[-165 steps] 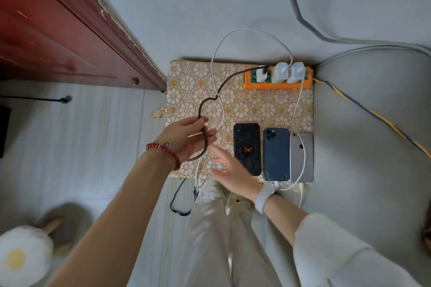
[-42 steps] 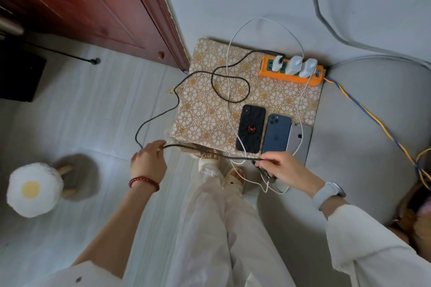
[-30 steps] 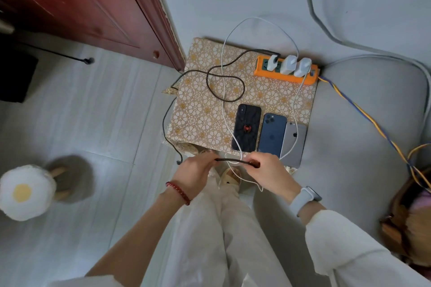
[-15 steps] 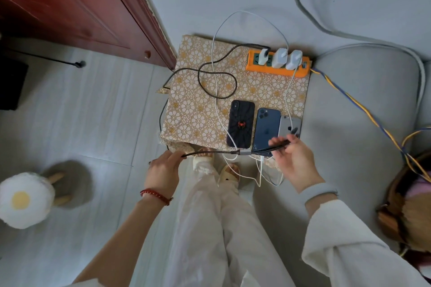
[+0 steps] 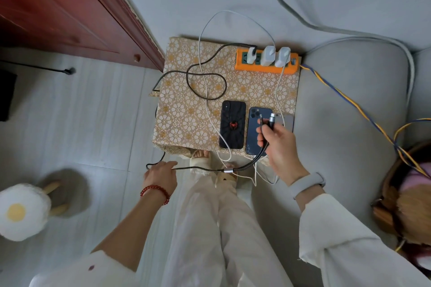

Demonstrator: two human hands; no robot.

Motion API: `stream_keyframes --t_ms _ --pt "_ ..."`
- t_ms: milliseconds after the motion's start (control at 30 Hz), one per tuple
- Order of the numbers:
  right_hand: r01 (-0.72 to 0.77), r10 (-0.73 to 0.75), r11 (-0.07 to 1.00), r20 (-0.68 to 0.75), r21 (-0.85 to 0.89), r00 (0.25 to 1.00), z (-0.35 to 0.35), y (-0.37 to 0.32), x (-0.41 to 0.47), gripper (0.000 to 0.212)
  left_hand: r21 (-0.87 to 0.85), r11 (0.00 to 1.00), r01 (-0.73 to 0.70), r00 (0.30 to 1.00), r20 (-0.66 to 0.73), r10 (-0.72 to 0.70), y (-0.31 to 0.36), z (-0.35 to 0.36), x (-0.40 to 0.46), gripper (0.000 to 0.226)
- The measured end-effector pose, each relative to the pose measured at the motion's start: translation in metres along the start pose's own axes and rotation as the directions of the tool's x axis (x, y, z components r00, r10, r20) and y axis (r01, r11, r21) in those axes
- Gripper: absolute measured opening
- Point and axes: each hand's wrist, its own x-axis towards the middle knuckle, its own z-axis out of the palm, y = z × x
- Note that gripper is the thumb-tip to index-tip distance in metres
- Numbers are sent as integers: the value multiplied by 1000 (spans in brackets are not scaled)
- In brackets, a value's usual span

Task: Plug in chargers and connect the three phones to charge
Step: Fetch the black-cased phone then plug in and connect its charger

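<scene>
We pinch the black cable (image 5: 205, 81)'s connector ends in our right hand (image 5: 277, 144) above the blue phone (image 5: 256, 133), while our left hand (image 5: 161, 176) grips its slack. Three phones lie along the table (image 5: 184, 123)'s near edge (chargers already plugged); next, choose the matching tip.

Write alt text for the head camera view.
The right hand holds the black cable's plug ends above three phones on a patterned mat; the left hand holds the cable lower down. Three chargers sit in an orange power strip.
</scene>
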Motion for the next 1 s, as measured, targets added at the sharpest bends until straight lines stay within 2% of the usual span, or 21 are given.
stream_keyframes --t_ms 100,200,300,400,533,600,700,800,900,1000 --pt "-66 65 997 28 38 997 6 5 -4 14 -32 998 -47 998 37 49 20 -1 5 41" --pt "-165 164 984 18 60 986 10 14 -9 9 -63 984 -165 986 26 167 46 -2 8 42" --pt "-195 195 980 -14 31 981 8 26 -12 9 -40 966 -254 966 40 256 73 2 15 46" --pt "-182 182 983 -38 -6 983 2 39 -11 9 80 934 -349 935 97 341 94 11 26 55" --pt "-165 150 970 -99 -176 984 -2 68 0 10 311 828 -467 884 197 425 108 28 47 60" --pt "-201 173 948 -131 -245 976 -1 88 7 13 369 796 -479 878 209 431 107 37 58 59" --pt "-281 243 911 -160 -302 957 1 112 17 18 462 735 -496 860 145 490 93 44 64 59" --pt "-345 325 909 -121 -232 938 4 126 24 19 475 744 -469 868 91 489 67 43 64 62" --pt "-344 320 917 -143 -201 937 13 131 28 18 513 731 -450 876 94 474 42 35 65 58" --pt "-336 309 921 -156 -196 938 24 133 30 18 522 717 -463 841 2 542 42 26 66 48"
